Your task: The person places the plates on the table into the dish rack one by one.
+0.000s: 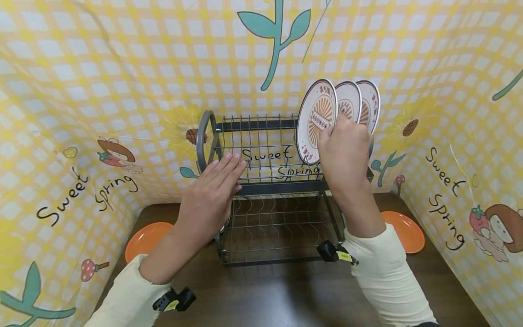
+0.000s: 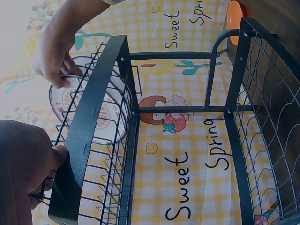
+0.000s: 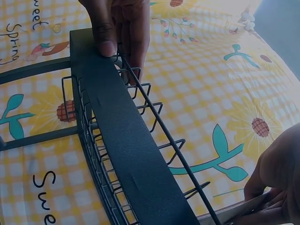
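Right side: the right hand (image 1: 347, 150), right of centre in the head view, is pinching the rim of the leftmost plate (image 1: 316, 120); its grip is grasping that plate, thumb lying on the printed face. The plate is standing on edge, slightly tilted, at the right end of the upper tier of the dish rack (image 1: 282, 187). Whether its lower edge is sitting in a slot cannot be told. Just right of it, the middle plate (image 1: 347, 97) and the rightmost plate (image 1: 369, 100) are standing on edge in a row, partly hidden behind the hand.

Left side: the left hand (image 1: 208, 195), left of centre, is holding the rack's upper front rail near its left end. Its grip is grasping the rail; in the right wrist view the thumb is pressing on the dark bar and the fingers are reaching behind it.

Surroundings: the rack is standing on a dark brown desk (image 1: 265, 295), its wire lower tier (image 1: 278, 227) showing below centre. One orange dish (image 1: 149, 236) is lying at the lower left, partly covered by the left forearm; another orange dish (image 1: 404, 231) is lying at the lower right. A yellow checked cloth (image 1: 163, 54) is hanging behind.
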Motion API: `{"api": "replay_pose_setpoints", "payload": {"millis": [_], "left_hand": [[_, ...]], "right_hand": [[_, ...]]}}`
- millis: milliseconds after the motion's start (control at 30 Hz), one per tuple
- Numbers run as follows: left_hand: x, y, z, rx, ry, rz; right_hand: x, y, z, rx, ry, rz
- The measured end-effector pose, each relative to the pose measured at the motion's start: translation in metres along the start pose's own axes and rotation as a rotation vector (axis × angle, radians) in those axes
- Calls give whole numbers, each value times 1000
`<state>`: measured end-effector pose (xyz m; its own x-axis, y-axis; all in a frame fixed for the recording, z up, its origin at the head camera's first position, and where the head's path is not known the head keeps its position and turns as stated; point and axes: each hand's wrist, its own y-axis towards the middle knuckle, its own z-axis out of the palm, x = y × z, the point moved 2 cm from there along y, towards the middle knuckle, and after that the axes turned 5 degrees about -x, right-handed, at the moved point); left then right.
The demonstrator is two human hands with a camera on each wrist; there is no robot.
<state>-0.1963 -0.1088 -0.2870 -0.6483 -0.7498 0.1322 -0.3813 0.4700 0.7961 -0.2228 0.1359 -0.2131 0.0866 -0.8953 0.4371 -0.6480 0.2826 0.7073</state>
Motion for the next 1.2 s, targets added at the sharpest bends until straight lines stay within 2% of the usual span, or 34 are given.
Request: {"api": "replay_pose_setpoints", "payload": {"millis": [267,567,833,1200], "left_hand": [[0,0,-1,10,-4,0],[0,1,-2,-6,-1,-2],[0,0,-1,5,6,-1],[0,1,0,5,8,-4]], "right_hand": [[0,0,3,26,13,27],[-1,-2,5,15,24,33],[-2,-5,4,25,31,86],[-4,-8,5,17,19,98]]}}
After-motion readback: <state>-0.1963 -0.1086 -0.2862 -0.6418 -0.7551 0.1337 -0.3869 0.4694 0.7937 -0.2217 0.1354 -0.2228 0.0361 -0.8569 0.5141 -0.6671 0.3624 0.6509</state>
